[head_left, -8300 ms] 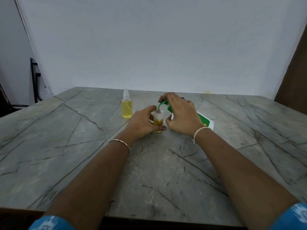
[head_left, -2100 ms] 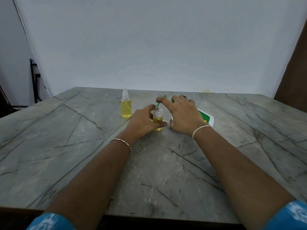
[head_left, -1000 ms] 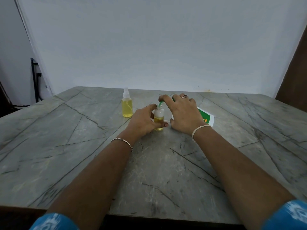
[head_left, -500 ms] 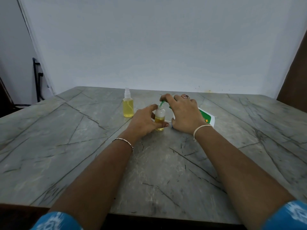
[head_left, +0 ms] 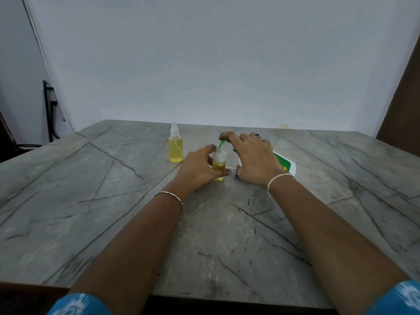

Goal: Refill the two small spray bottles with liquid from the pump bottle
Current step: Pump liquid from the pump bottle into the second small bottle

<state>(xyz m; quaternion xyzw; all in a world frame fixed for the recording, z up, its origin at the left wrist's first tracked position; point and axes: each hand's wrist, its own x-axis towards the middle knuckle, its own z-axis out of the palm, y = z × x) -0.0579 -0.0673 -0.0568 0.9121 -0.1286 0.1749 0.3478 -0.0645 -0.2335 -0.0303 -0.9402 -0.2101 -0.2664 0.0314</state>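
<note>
Left hand [head_left: 197, 169]: reaches in from lower left, forearm low over the counter [head_left: 91, 201]. Fingers are curled round the open spray bottle [head_left: 219, 162], thumb across the front near its base. The bottle stands upright on the counter at centre, with no cap on. Yellow liquid fills the lower part and the upper part looks cloudy white.

Right hand [head_left: 253, 159]: palm down, arched over the pump bottle [head_left: 286, 165], with the fingers curved over its top end. The index finger is stretched forward onto the green spout [head_left: 222, 143]. The thumb is tucked low at the near side, close to the left thumb. The pump bottle is white with a green label, tilted hard toward the left and mostly hidden under the hand. I can't tell whether its base touches the counter. The spout tip sits right at the mouth of the open bottle.

Capped spray bottle [head_left: 175, 147]: upright just left of the left hand and clear of it, nearly full of yellow liquid.

Extras: metal bracelet [head_left: 170, 195] on the left wrist, pale thread band [head_left: 279, 178] on the right wrist, ring [head_left: 256, 135] on a right finger.
</note>
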